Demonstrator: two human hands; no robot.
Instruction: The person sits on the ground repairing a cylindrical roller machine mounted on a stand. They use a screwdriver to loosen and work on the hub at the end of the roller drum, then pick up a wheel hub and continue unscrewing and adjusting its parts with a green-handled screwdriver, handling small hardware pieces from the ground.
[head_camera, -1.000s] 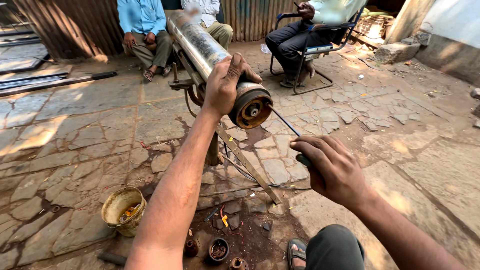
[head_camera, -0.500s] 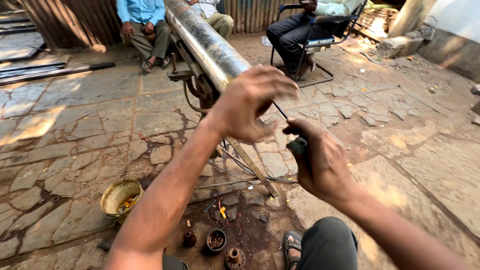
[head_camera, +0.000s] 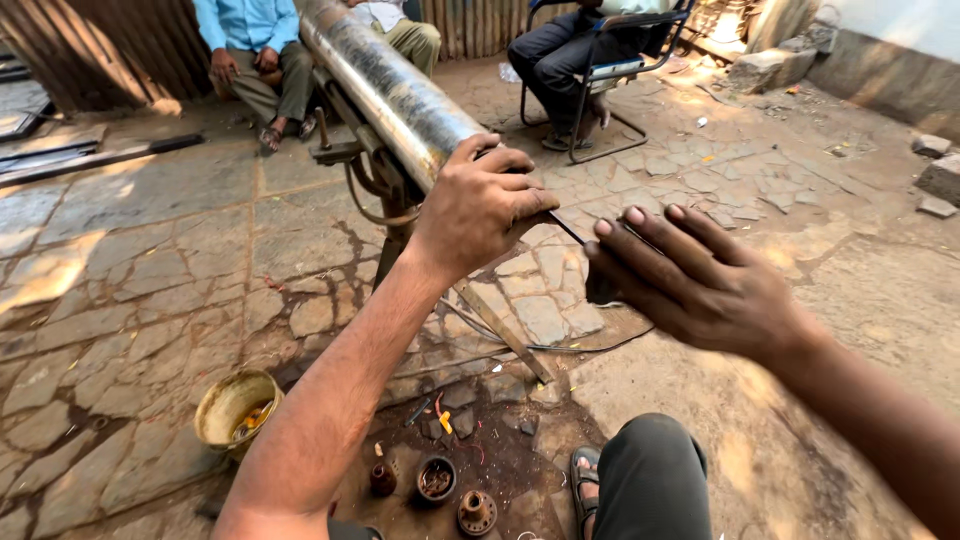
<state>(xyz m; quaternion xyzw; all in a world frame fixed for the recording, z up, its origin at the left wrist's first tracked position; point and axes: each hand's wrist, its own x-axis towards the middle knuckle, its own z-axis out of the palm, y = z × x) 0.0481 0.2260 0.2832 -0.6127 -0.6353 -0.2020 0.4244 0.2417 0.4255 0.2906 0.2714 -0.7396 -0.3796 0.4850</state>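
Bowl (head_camera: 236, 410) of dull yellow metal low at left on the cracked stone floor (head_camera: 130, 280), yellow and orange scraps inside. Rightward, small dark pots (head_camera: 436, 478) on stained ground, brownish bits in one; contents of the others unclear. Above, left hand (head_camera: 478, 205) curled over the near end of a long shiny metal cylinder (head_camera: 385, 85) on its stand. Farther right, right hand (head_camera: 690, 280), fingers stretched out flat, over a dark tool handle (head_camera: 601, 288); grip on it unclear. Seated people behind.
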